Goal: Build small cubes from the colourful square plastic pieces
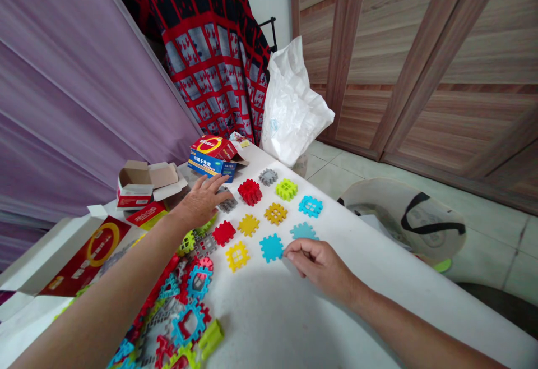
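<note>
My left hand [202,199] reaches over the far left of the table, fingers stretched and apart, beside a grey toothed building tile [227,202] and a blue battery box. My right hand [320,262] is closed, thumb and forefinger pinched at the right edge of a solid blue building tile [272,247]. Another blue tile [304,230] lies just behind those fingers. Farther back are a blue window tile [310,206], a green tile [286,189] and a stack of red tiles [249,192]. Yellow tiles [248,225] and a single red tile [224,233] lie between my hands.
Mixed loose pieces [187,321] are heaped at the left, partly hidden by my left forearm. Cardboard boxes [134,184] and the red and blue battery box [212,158] stand behind. A white bag [292,108] rises past the table edge; a fabric basket [403,217] sits on the floor.
</note>
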The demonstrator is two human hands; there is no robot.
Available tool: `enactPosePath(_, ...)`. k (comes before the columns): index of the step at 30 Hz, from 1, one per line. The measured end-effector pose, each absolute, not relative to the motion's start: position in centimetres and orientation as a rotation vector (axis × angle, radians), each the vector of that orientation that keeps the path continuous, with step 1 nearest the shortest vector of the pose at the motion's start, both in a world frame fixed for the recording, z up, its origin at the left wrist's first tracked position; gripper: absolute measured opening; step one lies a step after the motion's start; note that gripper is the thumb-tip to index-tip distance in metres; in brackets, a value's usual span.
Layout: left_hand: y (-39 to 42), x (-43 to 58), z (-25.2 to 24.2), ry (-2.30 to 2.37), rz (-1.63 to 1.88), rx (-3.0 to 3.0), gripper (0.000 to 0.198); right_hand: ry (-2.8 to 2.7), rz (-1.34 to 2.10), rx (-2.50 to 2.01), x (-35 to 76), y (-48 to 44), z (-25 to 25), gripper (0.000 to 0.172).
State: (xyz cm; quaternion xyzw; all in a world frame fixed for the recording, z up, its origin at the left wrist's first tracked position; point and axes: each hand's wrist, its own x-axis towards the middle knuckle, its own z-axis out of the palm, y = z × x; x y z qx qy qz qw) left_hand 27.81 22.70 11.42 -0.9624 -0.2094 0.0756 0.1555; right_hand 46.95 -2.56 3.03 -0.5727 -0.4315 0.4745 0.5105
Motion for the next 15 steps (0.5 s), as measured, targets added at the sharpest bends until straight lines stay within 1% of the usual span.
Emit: enactPosePath(15,23.07,27.51,10.78,-0.514,0.132,-2.736,0.055,-1.036,1.143,-1.376,46.93,-2.58,3.05,0.030)
